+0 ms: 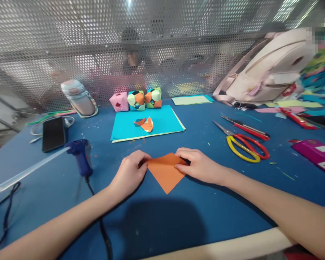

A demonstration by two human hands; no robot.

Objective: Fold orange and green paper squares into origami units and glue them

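Observation:
An orange paper (pixel 165 172), folded into a triangle pointing toward me, lies on the blue table (pixel 157 224). My left hand (pixel 130 172) is curled, fingertips pinching the paper's left corner. My right hand (pixel 199 165) presses on the paper's right corner with bent fingers. Beyond the paper lies a cyan sheet (pixel 148 124) with a small folded orange piece (pixel 145 124) on it. Behind that stand a pink paper cube (pixel 119 102) and two multicoloured paper balls (pixel 137 100) (pixel 153 98).
A blue glue gun (pixel 80 154) with a clear stick and a phone (pixel 53 133) lie at left, a pink-capped bottle (pixel 79 98) behind. Two scissors (pixel 243 146) (pixel 246 128) lie at right, a magenta box (pixel 315 153) and beige bag (pixel 271 68) further right. A perforated metal screen (pixel 97 43) backs the table.

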